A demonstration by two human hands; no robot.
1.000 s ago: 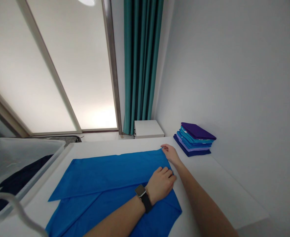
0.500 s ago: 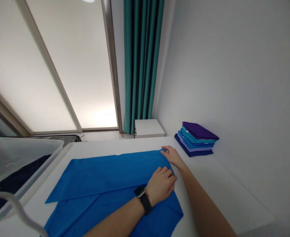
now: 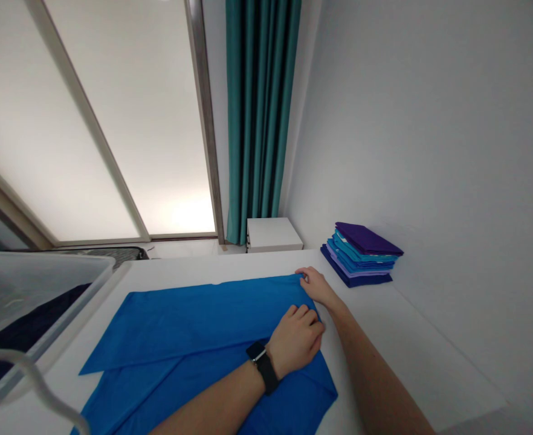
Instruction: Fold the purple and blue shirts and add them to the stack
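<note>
A bright blue cloth (image 3: 194,326) lies spread on the white table (image 3: 384,338), with one layer folded over another. My left hand (image 3: 296,338), a dark watch on its wrist, rests on the cloth's right edge with its fingers curled down on the fabric. My right hand (image 3: 314,284) pinches the cloth's far right corner against the table.
A stack of folded cloths (image 3: 361,254) in purple, teal and dark blue sits at the back right against the wall. A clear plastic bin (image 3: 35,302) holding dark fabric stands at the left. A small white cabinet (image 3: 273,234) and teal curtain (image 3: 257,115) are behind the table.
Almost nothing has moved; both hands stay on the cloth's right edge, and the view has shifted slightly.
</note>
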